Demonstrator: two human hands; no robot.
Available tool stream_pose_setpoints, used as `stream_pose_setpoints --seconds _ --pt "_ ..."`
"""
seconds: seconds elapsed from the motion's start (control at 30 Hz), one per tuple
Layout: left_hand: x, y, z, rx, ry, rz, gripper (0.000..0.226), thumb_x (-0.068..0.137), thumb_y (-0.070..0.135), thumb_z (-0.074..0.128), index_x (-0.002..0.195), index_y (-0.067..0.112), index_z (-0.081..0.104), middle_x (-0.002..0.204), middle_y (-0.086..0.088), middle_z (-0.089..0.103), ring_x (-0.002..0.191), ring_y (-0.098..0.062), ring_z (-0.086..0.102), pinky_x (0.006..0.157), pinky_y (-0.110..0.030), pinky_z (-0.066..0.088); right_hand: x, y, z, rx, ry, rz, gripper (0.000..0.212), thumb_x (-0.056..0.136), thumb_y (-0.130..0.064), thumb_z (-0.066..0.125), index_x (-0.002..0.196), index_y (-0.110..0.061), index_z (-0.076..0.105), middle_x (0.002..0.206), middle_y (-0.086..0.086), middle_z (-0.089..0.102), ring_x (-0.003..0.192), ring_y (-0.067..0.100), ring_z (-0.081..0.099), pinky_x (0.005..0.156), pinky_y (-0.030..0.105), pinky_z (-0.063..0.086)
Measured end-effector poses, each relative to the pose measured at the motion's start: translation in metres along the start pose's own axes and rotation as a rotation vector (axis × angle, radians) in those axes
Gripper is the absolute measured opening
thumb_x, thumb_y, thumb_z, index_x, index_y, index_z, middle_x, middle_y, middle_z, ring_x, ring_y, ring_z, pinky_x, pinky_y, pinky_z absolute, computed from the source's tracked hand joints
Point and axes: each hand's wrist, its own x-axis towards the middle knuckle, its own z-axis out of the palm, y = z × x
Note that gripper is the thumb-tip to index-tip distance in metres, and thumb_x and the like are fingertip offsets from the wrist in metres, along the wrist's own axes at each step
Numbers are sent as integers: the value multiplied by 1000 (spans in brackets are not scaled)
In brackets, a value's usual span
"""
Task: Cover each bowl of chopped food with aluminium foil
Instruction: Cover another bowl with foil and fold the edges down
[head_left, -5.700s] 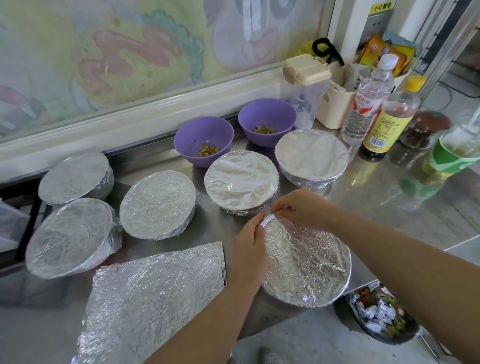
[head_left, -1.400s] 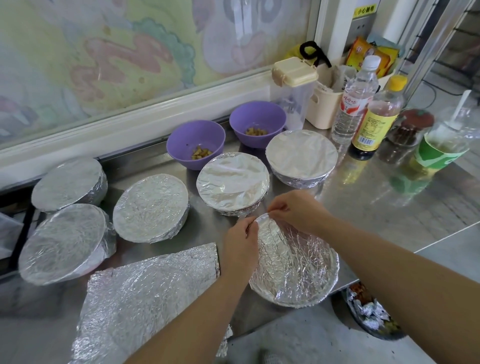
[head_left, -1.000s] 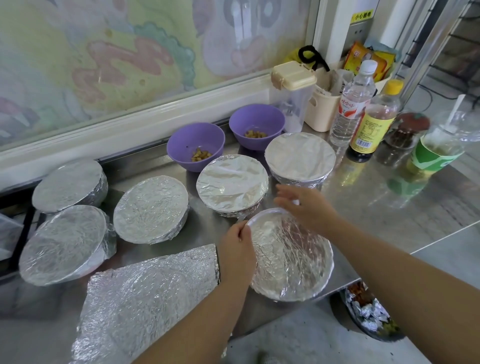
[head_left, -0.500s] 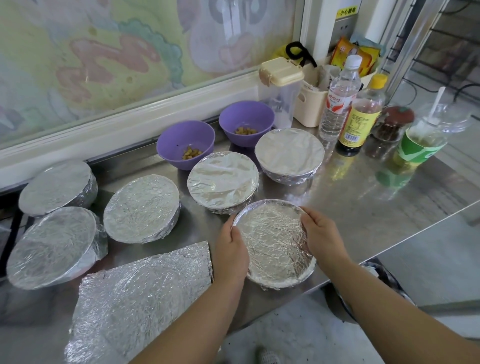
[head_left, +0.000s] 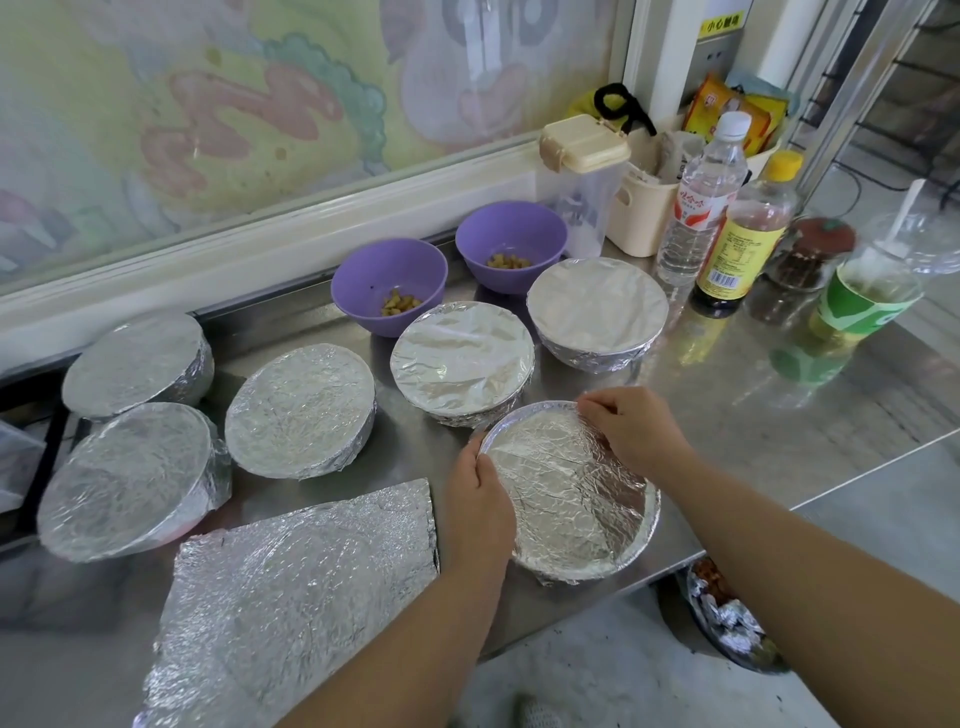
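At the front edge of the bench (head_left: 779, 415), our left hand (head_left: 480, 499) grips the left rim of a bowl (head_left: 582, 564) topped with foil (head_left: 561, 483), and our right hand (head_left: 631, 426) pinches the foil at the far rim. Five covered bowls (head_left: 462, 358) sit behind and to the left, two purple bowls (head_left: 389, 280) by the wall stand uncovered, and a loose foil sheet (head_left: 301, 587) lies just left

**Silver foil, purple bowls**

The nearest foil cover (head_left: 566, 493) is crinkled silver, like the loose foil sheet (head_left: 301, 587). Two open bowls (head_left: 363, 280) are purple, with yellow-brown bits (head_left: 400, 304) inside. The worktop (head_left: 753, 405) is dull grey steel. One bottle (head_left: 748, 244) has a yellow cap and label, and a cup (head_left: 857, 306) wears a green band. The wall mural (head_left: 234, 104) is pastel green and pink.
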Motion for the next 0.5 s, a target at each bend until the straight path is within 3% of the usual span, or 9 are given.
stream_pose_setpoints --seconds 0.13,0.2,0.3,0.4,0.5 --pt "-5 1 -1 21 -3 6 36 107 28 34 132 40 56 111 21 65 104 -1 60 99 -36 51 -6 2 1 19 21 -1 19 100 -22 64 109 -16 79 45 -23 56 42 -4 48 51 16 36" --pt "-2 7 -1 35 -66 -9 35 106 28 36 133 38 56 114 22 64 110 -4 59 103 -37 48 -11 8 -2 37 61 34 20 99 -20 63 100 -10 80 49 -11 61 41 1 48 50 18 41" --pt "10 20 3 34 -208 5 37 104 25 43 139 25 55 135 8 59 124 -10 53 112 -37 40 -25 21 -13 41 210 138 24 99 -19 60 93 -2 77 67 12 69 52 18 58 57 31 50" --pt "10 21 2 -19 -174 -39 38 101 28 49 139 25 54 136 7 59 126 -12 53 113 -38 39 -34 31 -19 100 356 230 24 101 -20 57 110 -14 78 73 5 72 58 19 57 54 28 44" --pt "1 1 4 -147 -92 -240 35 93 39 52 127 35 60 126 9 64 120 -14 58 110 -43 43 -34 35 -13 246 319 260 31 103 -27 52 130 -27 67 78 -7 64 56 11 51 57 26 40"
